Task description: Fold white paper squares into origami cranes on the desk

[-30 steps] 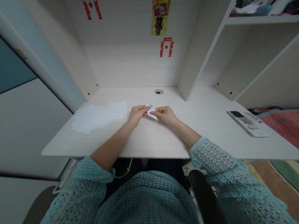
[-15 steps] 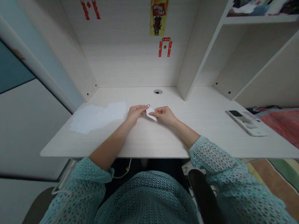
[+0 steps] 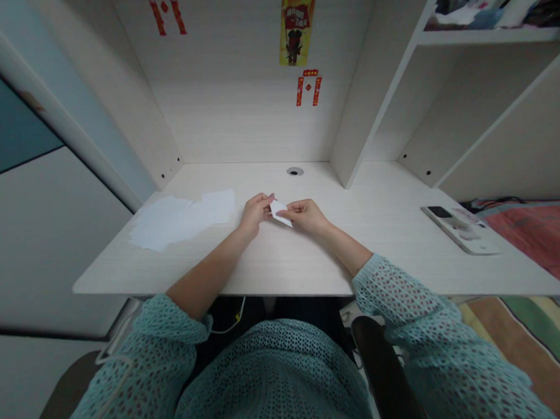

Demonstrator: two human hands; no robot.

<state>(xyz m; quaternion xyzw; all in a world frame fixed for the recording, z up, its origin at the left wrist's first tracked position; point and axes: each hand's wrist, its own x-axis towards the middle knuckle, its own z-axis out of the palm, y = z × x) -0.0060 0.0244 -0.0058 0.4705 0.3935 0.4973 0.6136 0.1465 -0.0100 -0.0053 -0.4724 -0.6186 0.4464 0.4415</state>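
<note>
A small folded piece of white paper (image 3: 280,212) is held between my two hands, just above the middle of the desk. My left hand (image 3: 257,213) pinches its left end, thumb and fingers closed together. On the other side, my right hand (image 3: 307,214) grips the paper's right part between thumb and index finger. The paper is tilted, its lower corner pointing down to the right. Left of my left hand, several loose white sheets (image 3: 171,219) lie overlapping on the desk.
A white phone-like device with a dark screen (image 3: 459,229) lies at the right of the desk (image 3: 283,266). A round cable hole (image 3: 295,171) sits near the back panel. A vertical divider (image 3: 360,122) rises behind my right hand. A chair armrest (image 3: 382,367) is below the front edge.
My left hand has shifted slightly at the paper's left end, its thumb a little further up and left. The right hand keeps its pinch. The view has moved very slightly.
</note>
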